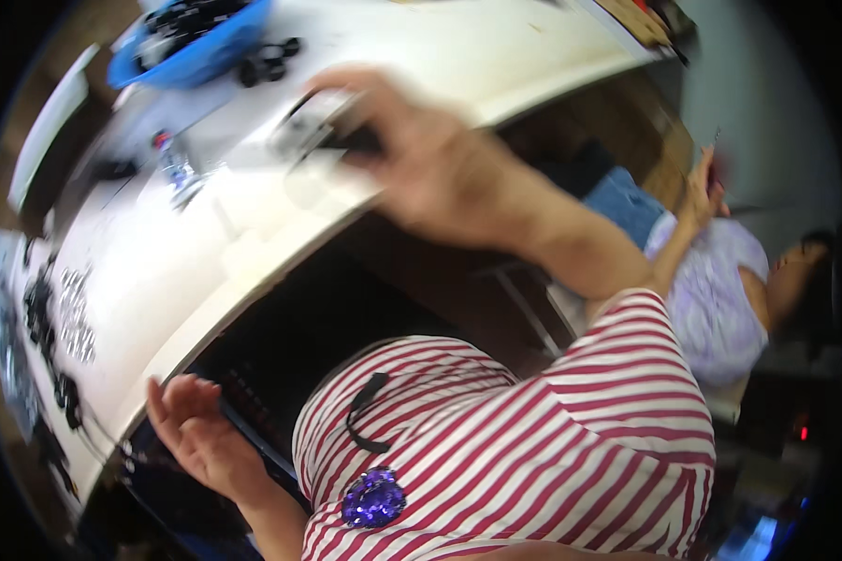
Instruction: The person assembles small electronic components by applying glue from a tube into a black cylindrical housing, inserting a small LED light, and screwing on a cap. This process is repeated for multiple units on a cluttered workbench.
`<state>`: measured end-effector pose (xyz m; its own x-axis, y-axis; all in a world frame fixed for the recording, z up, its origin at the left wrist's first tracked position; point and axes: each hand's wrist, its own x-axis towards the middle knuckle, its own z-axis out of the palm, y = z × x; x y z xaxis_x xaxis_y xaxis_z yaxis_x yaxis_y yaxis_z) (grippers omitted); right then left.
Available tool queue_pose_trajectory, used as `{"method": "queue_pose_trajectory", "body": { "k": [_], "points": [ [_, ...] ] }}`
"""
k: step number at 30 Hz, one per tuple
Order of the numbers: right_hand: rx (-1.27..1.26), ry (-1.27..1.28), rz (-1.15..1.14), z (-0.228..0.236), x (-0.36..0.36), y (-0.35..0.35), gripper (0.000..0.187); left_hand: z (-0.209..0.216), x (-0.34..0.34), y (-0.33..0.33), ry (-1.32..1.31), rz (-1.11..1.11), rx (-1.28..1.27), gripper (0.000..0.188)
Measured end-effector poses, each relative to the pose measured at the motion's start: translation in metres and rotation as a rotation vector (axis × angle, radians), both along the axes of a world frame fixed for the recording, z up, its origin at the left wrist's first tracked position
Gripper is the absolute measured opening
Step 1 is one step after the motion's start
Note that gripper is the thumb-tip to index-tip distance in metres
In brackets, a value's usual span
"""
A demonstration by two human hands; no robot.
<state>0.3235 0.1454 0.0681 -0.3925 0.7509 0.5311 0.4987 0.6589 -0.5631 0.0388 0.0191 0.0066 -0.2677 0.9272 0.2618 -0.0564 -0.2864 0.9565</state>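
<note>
My right hand (421, 154) is raised over the table's edge and smeared by motion. Its fingers are closed round a small silver-and-black object (311, 129), too blurred for me to name. Lower down on the left, my left hand (201, 435) hangs by the front edge of the white table (159, 280). Its fingers are loosely bent and apart, and nothing is seen in them. A small clear item with a red and blue end (178, 168) lies on the tabletop, left of my right hand.
A blue basin (192, 70) of black parts stands at the far left, with several black round pieces (269, 62) beside it. Silver strips (77, 313) and black cables (42, 309) lie along the left. Another person (711, 299) sits at the right.
</note>
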Motion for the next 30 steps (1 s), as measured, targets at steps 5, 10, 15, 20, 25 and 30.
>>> {"method": "queue_pose_trajectory", "body": {
  "k": [5, 10, 15, 20, 25, 30],
  "points": [
    [0.345, -0.408, -0.513, -0.006, 0.081, 0.109, 0.041, -0.011, -0.023, -0.022, 0.149, 0.096, -0.036, 0.034],
    [0.392, -0.586, -0.633, -0.042, 0.191, 0.192, 0.048, -0.008, -0.054, -0.03, 0.305, 0.228, -0.08, 0.025],
    [0.064, -0.798, -0.891, -0.057, 0.198, 0.193, 0.048, 0.011, -0.145, -0.029, 0.801, 0.636, 0.057, 0.021],
    [-0.005, -0.741, -1.061, -0.05, 0.155, 0.184, 0.064, 0.027, -0.258, 0.013, 0.909, 0.845, -0.008, 0.019],
    [0.412, -0.603, -0.72, -0.042, 0.118, 0.179, 0.06, 0.023, -0.302, 0.074, 1.308, 0.805, -0.308, 0.025],
    [0.349, -0.485, -0.292, -0.025, -0.019, 0.098, 0.043, 0.021, -0.302, 0.111, 1.395, 0.77, -0.771, 0.032]
  ]
}}
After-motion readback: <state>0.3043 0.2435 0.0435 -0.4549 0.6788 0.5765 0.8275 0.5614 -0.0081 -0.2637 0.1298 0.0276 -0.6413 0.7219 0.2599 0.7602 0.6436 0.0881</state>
